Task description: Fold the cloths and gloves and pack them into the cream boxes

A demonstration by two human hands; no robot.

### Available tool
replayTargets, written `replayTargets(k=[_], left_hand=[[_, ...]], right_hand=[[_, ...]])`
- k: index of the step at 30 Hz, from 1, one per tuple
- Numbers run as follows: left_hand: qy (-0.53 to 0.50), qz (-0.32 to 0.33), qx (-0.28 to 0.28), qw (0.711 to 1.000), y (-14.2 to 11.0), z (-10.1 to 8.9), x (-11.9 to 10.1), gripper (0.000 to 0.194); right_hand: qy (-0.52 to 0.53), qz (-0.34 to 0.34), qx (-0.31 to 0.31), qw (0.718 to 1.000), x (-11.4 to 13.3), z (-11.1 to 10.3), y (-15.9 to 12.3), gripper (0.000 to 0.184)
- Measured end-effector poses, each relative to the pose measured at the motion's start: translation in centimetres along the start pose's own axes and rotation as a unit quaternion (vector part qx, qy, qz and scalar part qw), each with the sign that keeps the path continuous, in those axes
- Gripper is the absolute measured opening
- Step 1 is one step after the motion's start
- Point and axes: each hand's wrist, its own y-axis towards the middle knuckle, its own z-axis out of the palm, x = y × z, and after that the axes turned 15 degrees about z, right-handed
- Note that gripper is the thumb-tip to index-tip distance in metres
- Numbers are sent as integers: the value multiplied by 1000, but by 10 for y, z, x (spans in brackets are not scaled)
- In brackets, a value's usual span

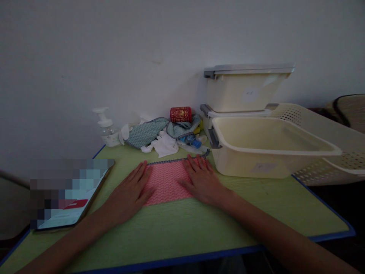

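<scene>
A pink textured cloth [168, 180] with a dark checked edge lies flat on the green table [171, 236]. My left hand [129, 194] rests palm down over its left side, fingers stretched forward and thumb pointing inward. Over the right side, my right hand [203, 180] lies flat with its fingers spread, the tips near the cloth's far edge. Parts of both cloth sides are hidden under the hands. Neither hand grips anything.
Behind the cloth are blue-green cloths [146, 133], white crumpled cloth [163, 144], a red can [180, 114] and a blue-capped bottle [194, 141]. A pump bottle [108, 131] stands left of them. An open cream bin [262, 163], a lidded box [242, 91] and a perforated basket [327, 127] occupy the right. A tablet [82, 198] lies left.
</scene>
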Motion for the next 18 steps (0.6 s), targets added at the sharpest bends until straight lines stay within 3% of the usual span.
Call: replayTargets(k=[12, 15, 18], left_hand=[[-8, -6, 6, 1000, 1, 0, 0, 64], [-27, -25, -21, 999, -1, -1, -1, 62], [-75, -84, -73, 991, -4, -8, -1, 60]], right_hand=[[-5, 1, 4, 1000, -1, -4, -2, 71], [-1, -3, 13, 1000, -1, -7, -2, 71], [3, -11, 1, 1000, -3, -9, -1, 69]])
